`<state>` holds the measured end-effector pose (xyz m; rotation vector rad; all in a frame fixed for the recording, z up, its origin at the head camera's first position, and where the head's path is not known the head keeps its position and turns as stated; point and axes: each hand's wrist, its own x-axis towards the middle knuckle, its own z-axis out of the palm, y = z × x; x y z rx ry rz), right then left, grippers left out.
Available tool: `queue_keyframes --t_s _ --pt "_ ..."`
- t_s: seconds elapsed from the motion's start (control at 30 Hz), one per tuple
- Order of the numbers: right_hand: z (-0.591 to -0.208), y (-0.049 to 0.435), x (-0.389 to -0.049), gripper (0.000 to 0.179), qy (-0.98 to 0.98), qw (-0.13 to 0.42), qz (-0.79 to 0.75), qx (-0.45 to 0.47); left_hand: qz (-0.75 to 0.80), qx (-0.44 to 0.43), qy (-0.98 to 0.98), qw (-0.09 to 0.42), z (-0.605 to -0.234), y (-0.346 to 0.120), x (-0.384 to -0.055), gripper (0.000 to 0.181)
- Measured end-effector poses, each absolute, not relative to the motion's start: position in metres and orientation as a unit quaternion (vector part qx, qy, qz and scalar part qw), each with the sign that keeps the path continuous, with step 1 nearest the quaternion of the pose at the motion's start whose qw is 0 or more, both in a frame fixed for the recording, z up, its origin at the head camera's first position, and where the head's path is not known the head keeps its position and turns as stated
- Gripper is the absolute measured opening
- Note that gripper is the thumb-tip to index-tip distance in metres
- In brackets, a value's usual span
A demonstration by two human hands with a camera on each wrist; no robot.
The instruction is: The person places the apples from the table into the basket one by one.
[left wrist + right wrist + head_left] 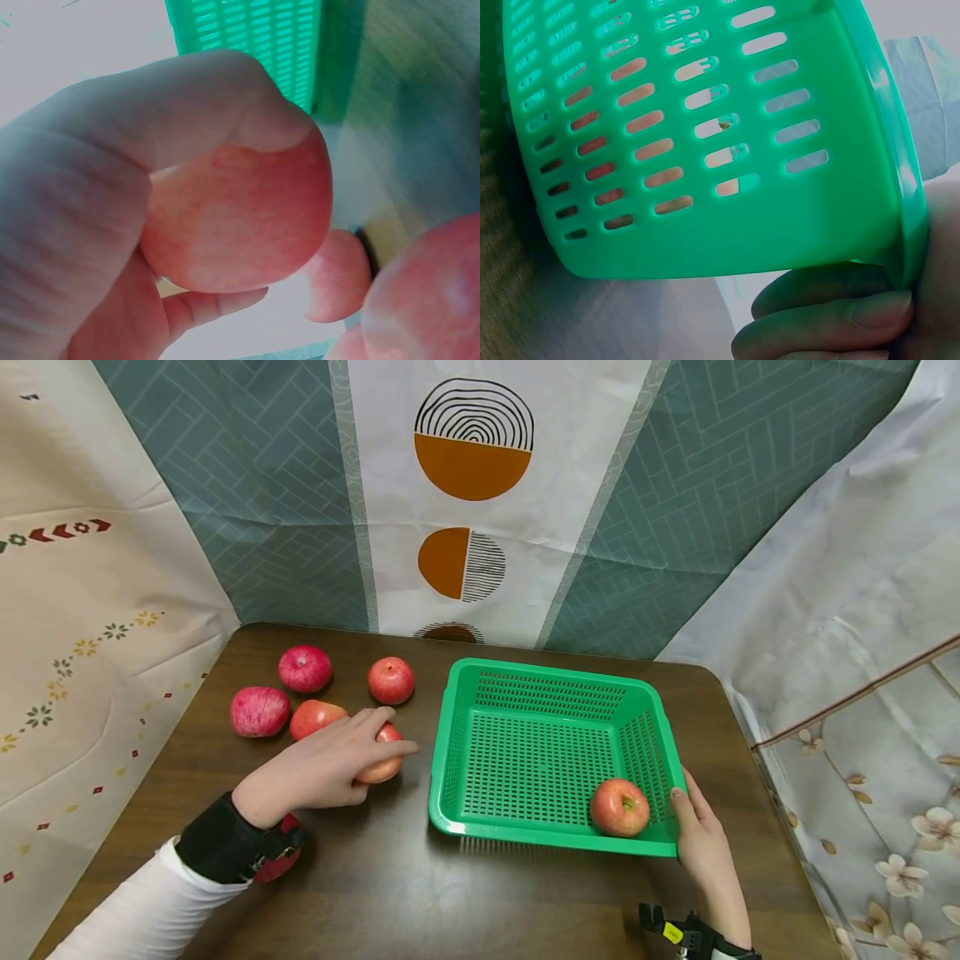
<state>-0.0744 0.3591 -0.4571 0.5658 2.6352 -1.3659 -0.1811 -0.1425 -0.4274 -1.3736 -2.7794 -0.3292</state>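
Observation:
In the head view my left hand [330, 764] grips an apple [381, 760] left of the green basket. The left wrist view shows the thumb and fingers curled round that red apple [244, 217]. My right hand [702, 835] pinches the right front corner of the green plastic basket [517, 837], thumb on the rim and fingers outside and under it. One red-yellow apple [619, 807] lies inside the basket at its front right. In the right wrist view, fingers [832, 319] sit beneath the basket rim [900, 150].
More apples lie on the left of the brown wooden table [360, 893]: a pink one [304, 668], another pink one [259, 711], an orange-red one [315, 718] and a red one [391, 681]. A further apple [277, 864] is partly hidden under the left wrist. Patterned cloths [285, 527] hang around the table.

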Motion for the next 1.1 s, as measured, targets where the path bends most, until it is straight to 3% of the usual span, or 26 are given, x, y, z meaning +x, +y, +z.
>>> queue_keyframes --t_s 0.6,1.1 --pt "-0.459 0.359 -0.074 0.062 0.863 0.058 -0.463 0.194 -0.133 -0.490 -0.858 0.078 -0.405 -0.112 -0.189 0.077" --pt "-0.460 0.359 -0.075 0.061 0.864 0.042 -0.464 0.188 -0.173 -0.515 -0.837 0.068 -0.394 -0.077 -0.201 0.073"
